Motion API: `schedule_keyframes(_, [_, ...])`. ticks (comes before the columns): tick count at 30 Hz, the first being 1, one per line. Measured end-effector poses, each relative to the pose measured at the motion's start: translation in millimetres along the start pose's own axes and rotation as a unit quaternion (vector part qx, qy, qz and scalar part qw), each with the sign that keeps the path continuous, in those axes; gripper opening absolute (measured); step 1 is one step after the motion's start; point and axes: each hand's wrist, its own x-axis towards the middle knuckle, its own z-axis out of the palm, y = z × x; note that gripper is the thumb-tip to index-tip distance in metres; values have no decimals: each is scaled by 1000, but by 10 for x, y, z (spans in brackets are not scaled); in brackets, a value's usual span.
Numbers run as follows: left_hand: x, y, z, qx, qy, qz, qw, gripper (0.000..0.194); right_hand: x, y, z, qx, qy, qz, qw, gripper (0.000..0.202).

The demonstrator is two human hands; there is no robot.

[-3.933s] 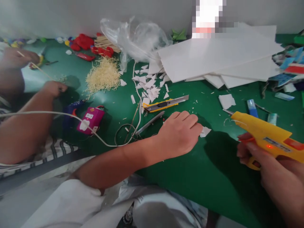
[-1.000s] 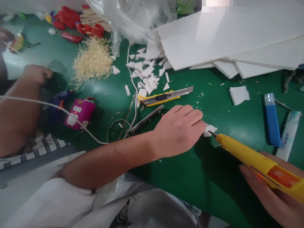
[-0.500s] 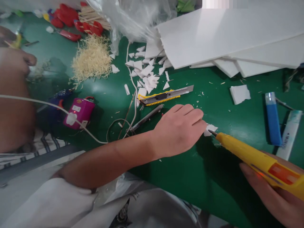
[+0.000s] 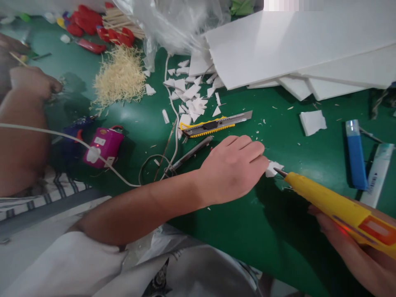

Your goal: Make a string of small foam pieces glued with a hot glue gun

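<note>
My left hand (image 4: 233, 169) is closed, knuckles up, over the green tabletop. Its fingertips are on a small white foam piece (image 4: 273, 169), partly hidden beneath them. In my right hand (image 4: 355, 247), at the lower right, is a yellow hot glue gun (image 4: 337, 204) with a small red light glowing near the fingers. The gun's metal nozzle points left and meets the right part of the foam piece in the view. A yellow-and-black utility knife (image 4: 216, 125) lies just beyond my left hand, and a grey pen-like tool (image 4: 192, 154) is beside it.
Foam scraps (image 4: 192, 97) and white foam sheets (image 4: 278, 49) lie at the back. A blue cutter-like item (image 4: 356, 159) is at right. A magenta power adapter (image 4: 103, 147) with white cable and a shredded straw pile (image 4: 119, 78) are left, near another person's hand (image 4: 34, 82).
The glue gun has shifted slightly right and down, its nozzle still at the foam piece. My left hand stays nearly still. The other person's hand has moved right.
</note>
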Motion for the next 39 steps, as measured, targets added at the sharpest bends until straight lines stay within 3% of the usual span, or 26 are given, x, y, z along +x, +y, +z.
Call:
schedule_keyframes(3, [1, 1, 0, 2, -5, -1, 1000, 23, 84, -67, -16, 28, -41, -36, 998, 10])
schedule_keyframes(12, [3, 8, 7, 2, 10, 1, 1000, 22, 136, -121, -16, 2, -24, -82, 996, 10])
schedule_keyframes(17, [2, 5, 9, 5, 7, 2, 1000, 22, 137, -139, 6, 10, -19, -66, 998, 12])
schedule_keyframes(22, [-2, 6, 6, 4, 14, 4, 1000, 21, 134, -226, 22, 4, -14, 11, 1000, 21])
schedule_keyframes(31, [-1, 9, 31, 9, 16, 5, 1000, 23, 140, -96, 14, -17, -24, -99, 995, 12])
schedule_keyframes(35, [-6, 13, 40, 5, 20, 8, 1000, 23, 129, -84, 5, -55, -7, -116, 992, 13])
schedule_keyframes(39, [-8, 20, 49, 9, 16, 10, 1000, 23, 116, -133, -14, -66, 13, -86, 994, 16])
